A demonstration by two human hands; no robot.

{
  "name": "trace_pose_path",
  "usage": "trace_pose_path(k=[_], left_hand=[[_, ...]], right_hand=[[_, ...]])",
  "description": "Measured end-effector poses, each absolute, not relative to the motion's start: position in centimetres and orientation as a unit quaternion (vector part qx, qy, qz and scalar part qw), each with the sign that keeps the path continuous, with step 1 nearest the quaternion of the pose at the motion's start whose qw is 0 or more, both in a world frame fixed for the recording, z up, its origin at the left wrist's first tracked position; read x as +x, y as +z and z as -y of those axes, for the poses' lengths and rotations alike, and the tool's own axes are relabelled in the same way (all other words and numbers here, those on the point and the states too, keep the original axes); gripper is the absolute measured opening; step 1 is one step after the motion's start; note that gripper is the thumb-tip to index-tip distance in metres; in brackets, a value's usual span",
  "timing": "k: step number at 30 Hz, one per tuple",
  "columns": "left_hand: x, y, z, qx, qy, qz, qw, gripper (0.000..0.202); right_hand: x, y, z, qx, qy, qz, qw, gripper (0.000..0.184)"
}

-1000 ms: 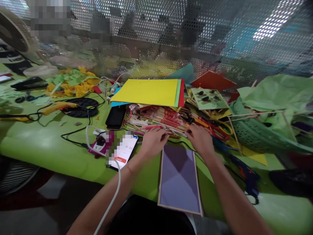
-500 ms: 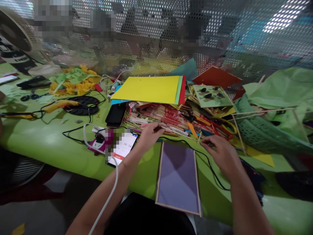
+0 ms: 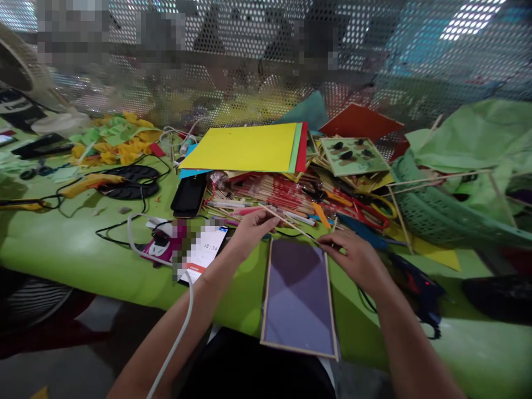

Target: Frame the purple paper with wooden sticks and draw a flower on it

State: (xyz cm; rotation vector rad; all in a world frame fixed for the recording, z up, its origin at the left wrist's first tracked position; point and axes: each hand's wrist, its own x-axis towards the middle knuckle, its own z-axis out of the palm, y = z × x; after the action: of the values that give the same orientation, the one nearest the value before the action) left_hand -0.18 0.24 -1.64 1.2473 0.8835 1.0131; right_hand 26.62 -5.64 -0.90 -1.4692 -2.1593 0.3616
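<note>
Between my two hands runs a thin wooden stick (image 3: 293, 226), held slanting above the table. My left hand (image 3: 252, 231) pinches it near its upper left end, and my right hand (image 3: 347, 252) pinches the lower right end. Just below lies a purple board (image 3: 297, 302) with thin wooden strips along its left, right and bottom edges; it sticks out over the table's front edge. My right fingers are close to the board's top right corner. A phone (image 3: 205, 252) with a lit screen lies left of my left forearm.
Behind my hands are a heap of sticks (image 3: 266, 194), pens, scissors (image 3: 384, 205) and stacked coloured sheets (image 3: 241, 147). A green basket (image 3: 440, 216) stands right, a dark glue gun (image 3: 419, 285) in front of it. A purple power strip (image 3: 166, 249) and cables lie left.
My right hand has moved left and closer to my left hand, bringing its end of the stick over the board's top right corner. The view has shifted slightly.
</note>
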Motion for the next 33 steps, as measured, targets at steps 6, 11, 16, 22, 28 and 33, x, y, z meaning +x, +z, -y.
trace_pose_path(k=[6,11,16,22,28,33], left_hand=[[0.1,-1.6,-0.2,0.546,0.425,-0.377,0.616,0.034],[0.2,-1.8,-0.3,0.531,0.428,-0.377,0.626,0.033],[0.2,-1.3,0.1,0.512,0.409,-0.347,0.672,0.032],[0.9,-1.2,1.0,0.606,0.347,-0.331,0.635,0.032],[1.8,-1.9,1.5,0.785,0.276,-0.306,0.463,0.023],[0.7,-1.0,1.4,0.828,0.224,-0.299,0.418,0.023]], right_hand=[[25.8,-0.9,5.8,-0.539,0.214,0.773,0.256,0.020],[25.5,-1.1,6.1,-0.538,0.328,0.729,0.269,0.026],[25.2,-0.7,6.2,-0.532,0.263,0.729,0.341,0.023],[24.6,0.0,7.1,-0.529,0.074,0.750,0.389,0.035],[23.9,0.1,7.8,-0.504,-0.049,0.820,0.267,0.030],[24.2,0.2,7.5,-0.469,-0.038,0.855,0.218,0.021]])
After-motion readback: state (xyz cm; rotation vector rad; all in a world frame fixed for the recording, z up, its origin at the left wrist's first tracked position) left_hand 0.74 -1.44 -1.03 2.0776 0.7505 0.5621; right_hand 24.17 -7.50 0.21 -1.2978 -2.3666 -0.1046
